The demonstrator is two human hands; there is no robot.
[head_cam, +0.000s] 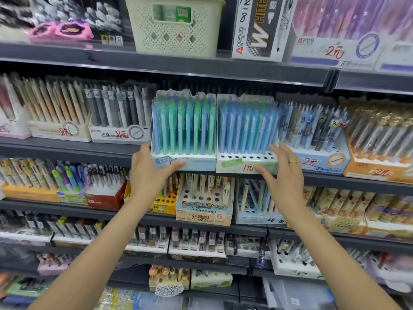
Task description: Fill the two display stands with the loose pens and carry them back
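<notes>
Grey shop shelving (156, 68) fills the whole view, tier above tier, each packed with cardboard boxes of pens. On the top tier stands a cream plastic basket (176, 25) with a lattice wall, and beside it a black-and-white marker box (260, 30).

Two display stands sit side by side, touching, at the front edge of the middle shelf. The left display stand (183, 161) is full of upright blue and green pens (183, 124). The right display stand (247, 163) holds blue pens (245, 128) in its back rows, while its front row of holes is bare; a red handwritten price mark shows on its front face.

Below them a box with a cartoon front (204, 212) holds only a few pens among many open holes.

The left hand (152, 171) grips the left stand at its lower left corner, thumb up its side and fingers curled along the front. The right hand (281, 173) is at the right stand's right front corner, its fingers spread and fairly straight, fingertips touching the front face. A gold ring (292, 162) sits on one finger.
</notes>
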